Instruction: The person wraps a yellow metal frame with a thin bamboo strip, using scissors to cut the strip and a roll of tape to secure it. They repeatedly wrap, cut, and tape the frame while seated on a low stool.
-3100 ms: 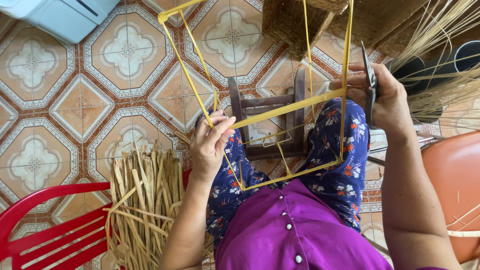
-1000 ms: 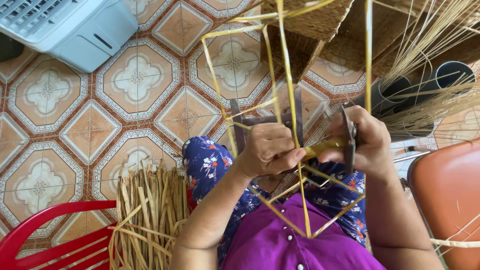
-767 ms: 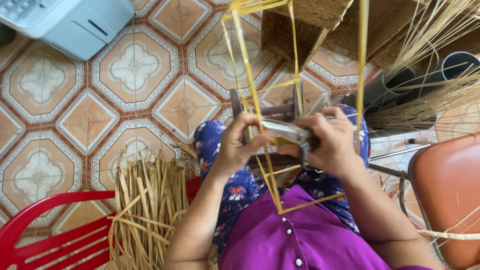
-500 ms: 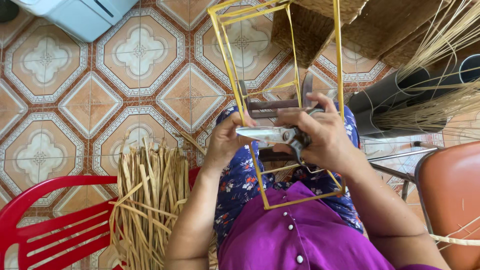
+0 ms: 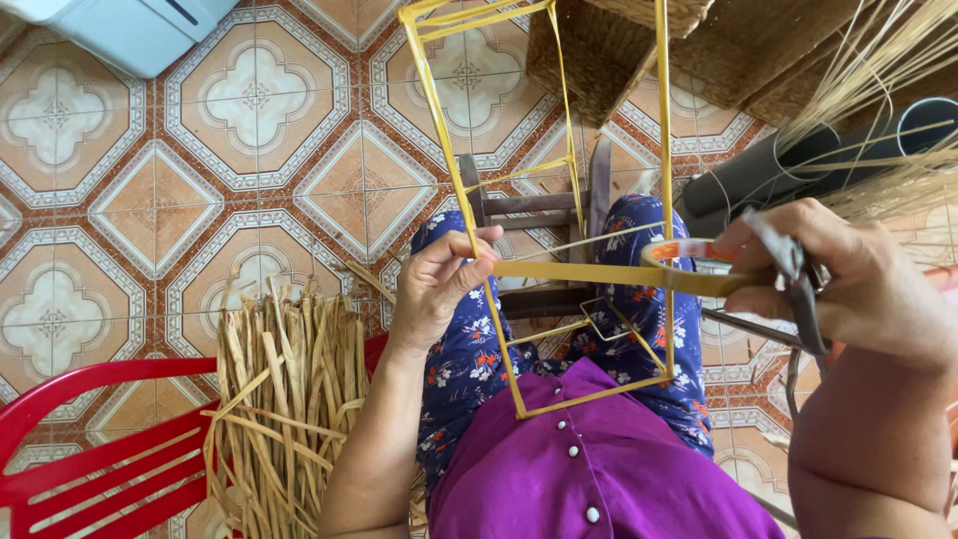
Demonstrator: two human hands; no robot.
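Note:
A box-shaped wire frame wrapped in yellow tape (image 5: 454, 180) stands over my lap. My left hand (image 5: 436, 284) pinches its left upright bar about halfway down. My right hand (image 5: 858, 289) holds a roll of yellow tape (image 5: 684, 258) and a pair of metal scissors (image 5: 798, 289) together. A strip of tape (image 5: 589, 274) runs taut from the roll leftwards to the bar under my left thumb. I sit in a purple shirt and blue flowered trousers.
A bundle of dried straw strips (image 5: 289, 399) lies on a red plastic chair (image 5: 90, 439) at my left. A low wooden stool (image 5: 539, 210) stands under the frame. Woven baskets (image 5: 609, 50), dark pipes (image 5: 798, 165) and loose straw (image 5: 888, 90) fill the upper right. A pale box (image 5: 130, 30) sits top left.
The hands were close together at the frame's middle; now my right hand has pulled away to the right, stretching a tape strip out. The frame has turned and stands more upright.

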